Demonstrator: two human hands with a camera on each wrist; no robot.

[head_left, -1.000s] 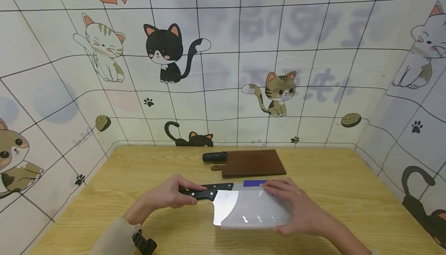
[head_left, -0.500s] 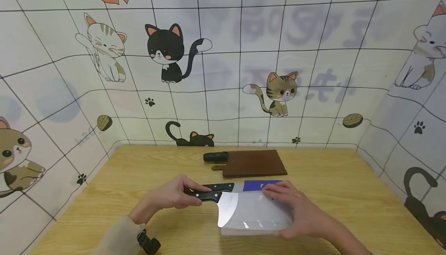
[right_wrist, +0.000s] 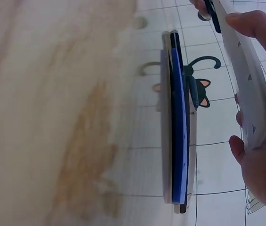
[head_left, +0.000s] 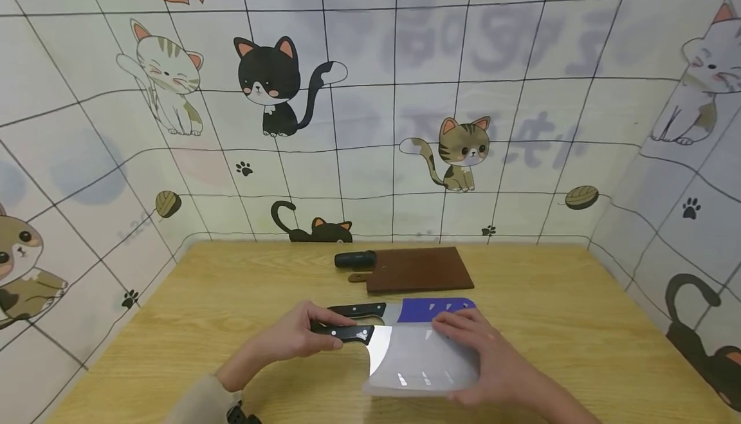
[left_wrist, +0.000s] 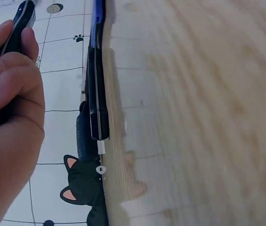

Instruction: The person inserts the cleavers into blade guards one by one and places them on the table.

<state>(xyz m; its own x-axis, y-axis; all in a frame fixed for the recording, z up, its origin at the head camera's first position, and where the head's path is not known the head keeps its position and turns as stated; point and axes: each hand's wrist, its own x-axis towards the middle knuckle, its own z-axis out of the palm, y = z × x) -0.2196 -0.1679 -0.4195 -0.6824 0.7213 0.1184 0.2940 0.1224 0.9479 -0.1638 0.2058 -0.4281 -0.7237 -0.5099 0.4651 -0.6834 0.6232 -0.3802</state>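
My left hand grips the black riveted handle of a cleaver. Its wide shiny blade runs into a translucent white blade cover. My right hand holds that cover at its right end, thumb below and fingers across the upper part. Both wrist views show the cleaver raised off the table. Just behind it lies a second knife with a black handle and a blue-purple blade cover. Most of the cleaver's blade is inside its cover.
Farther back on the wooden table lies a dark brown cutting board. A black cylinder sits at its left end. Walls printed with cats stand at the back and both sides.
The cleaver's handle has moved right toward the cover, so less bare blade shows. Both hands have come slightly nearer to me, and more of the blue-purple cover behind is visible.
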